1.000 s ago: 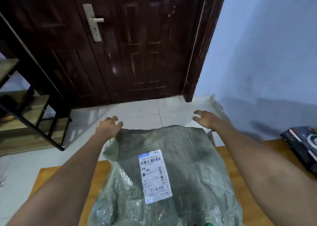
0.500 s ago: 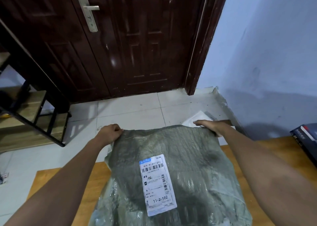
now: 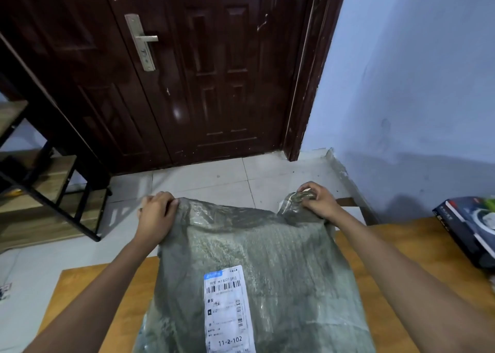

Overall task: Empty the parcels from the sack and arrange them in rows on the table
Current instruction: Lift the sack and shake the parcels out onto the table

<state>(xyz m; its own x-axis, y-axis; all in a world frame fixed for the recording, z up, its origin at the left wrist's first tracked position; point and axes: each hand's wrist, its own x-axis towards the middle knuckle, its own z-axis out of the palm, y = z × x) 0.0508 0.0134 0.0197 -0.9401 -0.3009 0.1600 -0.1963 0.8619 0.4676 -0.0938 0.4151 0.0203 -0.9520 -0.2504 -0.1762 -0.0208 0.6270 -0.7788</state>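
A large grey-green woven sack (image 3: 281, 267) lies on the wooden table (image 3: 396, 248), bulging with hidden contents. A white shipping label (image 3: 227, 307) reading 11-2-102 is stuck on its top face. My left hand (image 3: 156, 213) grips the sack's far left corner, fingers curled over the edge. My right hand (image 3: 317, 201) pinches the bunched far right corner and holds it slightly raised. No parcels show outside the sack.
A dark printed box (image 3: 471, 232) rests at the table's right edge. Beyond the table lie a white tiled floor (image 3: 214, 178), a dark brown door (image 3: 214, 71) and a blue wall (image 3: 415, 84). A black-framed wooden shelf (image 3: 40, 191) stands at the left.
Both hands went from resting open on the sack's far edge to gripping its two far corners. The right corner is now bunched and lifted.
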